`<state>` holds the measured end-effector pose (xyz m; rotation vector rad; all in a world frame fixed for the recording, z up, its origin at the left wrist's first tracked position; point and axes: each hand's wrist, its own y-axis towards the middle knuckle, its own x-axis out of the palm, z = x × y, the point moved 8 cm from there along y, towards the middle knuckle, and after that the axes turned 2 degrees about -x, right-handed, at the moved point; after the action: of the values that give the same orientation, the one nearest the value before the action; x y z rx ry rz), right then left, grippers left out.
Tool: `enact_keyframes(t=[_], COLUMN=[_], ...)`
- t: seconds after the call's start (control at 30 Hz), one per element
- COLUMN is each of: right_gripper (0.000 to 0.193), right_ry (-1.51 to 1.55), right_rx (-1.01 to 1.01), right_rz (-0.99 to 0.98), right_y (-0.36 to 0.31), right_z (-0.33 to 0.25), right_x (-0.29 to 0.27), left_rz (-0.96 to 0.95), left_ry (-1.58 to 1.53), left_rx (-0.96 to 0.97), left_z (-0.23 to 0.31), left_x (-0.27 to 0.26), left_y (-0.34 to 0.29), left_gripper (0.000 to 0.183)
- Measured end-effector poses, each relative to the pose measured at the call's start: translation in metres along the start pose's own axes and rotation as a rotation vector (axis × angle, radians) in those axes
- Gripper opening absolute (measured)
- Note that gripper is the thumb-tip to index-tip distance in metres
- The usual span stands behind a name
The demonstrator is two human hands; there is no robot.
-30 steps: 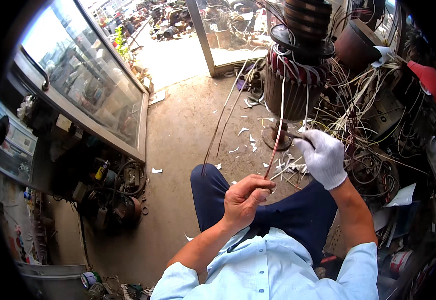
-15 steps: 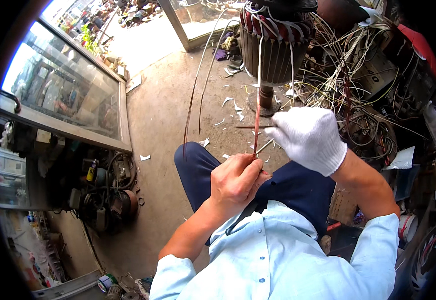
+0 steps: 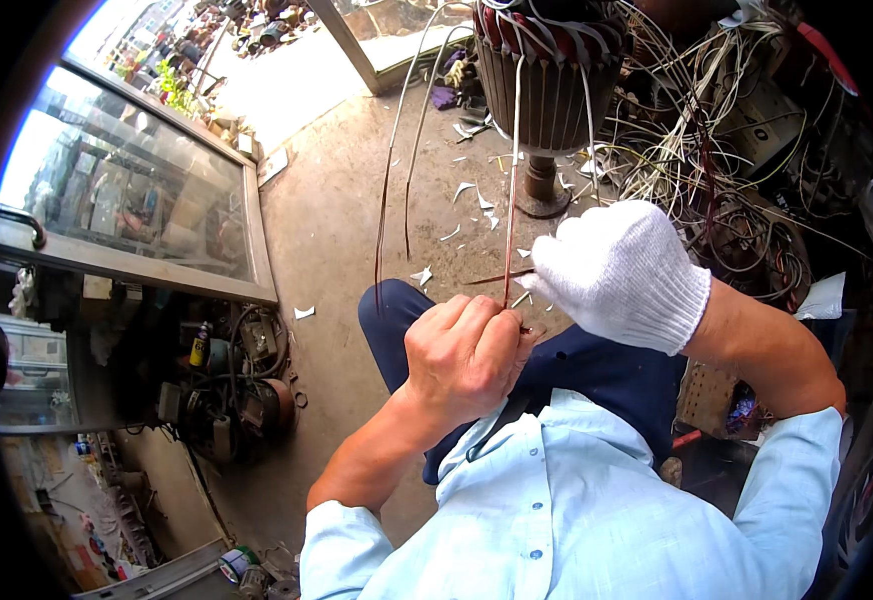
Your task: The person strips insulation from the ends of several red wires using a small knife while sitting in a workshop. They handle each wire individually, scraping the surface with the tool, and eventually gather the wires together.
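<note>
A ribbed metal motor stator (image 3: 547,100) with red and white windings stands on a post ahead of me. From it a white-sleeved lead hangs towards me, its lower end a bundle of reddish copper wires (image 3: 509,270). My bare left hand (image 3: 465,358) is closed on the bottom of this bundle above my lap, hiding its end. In a white knit glove, my right hand (image 3: 619,278) is closed on a thin, dark brown, blade-like strip (image 3: 492,279). The strip crosses the copper wires just above my left hand; whether it touches them I cannot tell.
More sleeved leads (image 3: 390,170) arch down on the left. A tangle of old wires (image 3: 677,150) lies to the right. White scraps (image 3: 451,232) litter the floor. A glass door (image 3: 147,190) and a motor-like machine (image 3: 257,400) stand at the left.
The strip in my right hand has come down the copper wires, closer to my left hand, and tilts slightly. The whole view has shifted a little. Both hands keep their grip.
</note>
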<state>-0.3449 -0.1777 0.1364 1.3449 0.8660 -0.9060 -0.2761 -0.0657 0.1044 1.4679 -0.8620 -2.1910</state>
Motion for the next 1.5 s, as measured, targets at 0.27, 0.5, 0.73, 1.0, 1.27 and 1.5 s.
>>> enact_keyframes(t=[0.27,0.5,0.73,1.0,1.27,1.5], right_gripper=[0.022,0.039,0.030,0.017,0.020,0.023], right_ry=[-0.067,0.200,1.651,0.649,0.430,0.471], right_rx=[0.046,0.526,0.951,0.497,0.448,0.343], right_rz=[0.003,0.203,0.303,0.731,0.615,0.424], right_y=[0.000,-0.024,-0.061,-0.018,-0.031,-0.028], right_z=[0.018,0.101,0.031,0.053,0.044,0.011], right_x=[-0.011,0.004,0.096,0.072,0.074,0.042], left_rz=[0.095,0.237,0.417,0.458,0.464,0.446], left_ry=[-0.708,-1.991,-2.218,-2.062,-2.019,-1.885], left_rx=[-0.573,-0.717,-0.606,-0.833,-0.960,-0.982], left_z=[-0.037,-0.015,-0.023,-0.010,-0.019,-0.029], left_x=[-0.006,0.009,-0.012,0.015,0.031,0.037], left_y=[0.003,0.038,0.049,-0.001,-0.038,-0.048], left_gripper=[0.045,0.046,0.044,0.050,0.051,0.051])
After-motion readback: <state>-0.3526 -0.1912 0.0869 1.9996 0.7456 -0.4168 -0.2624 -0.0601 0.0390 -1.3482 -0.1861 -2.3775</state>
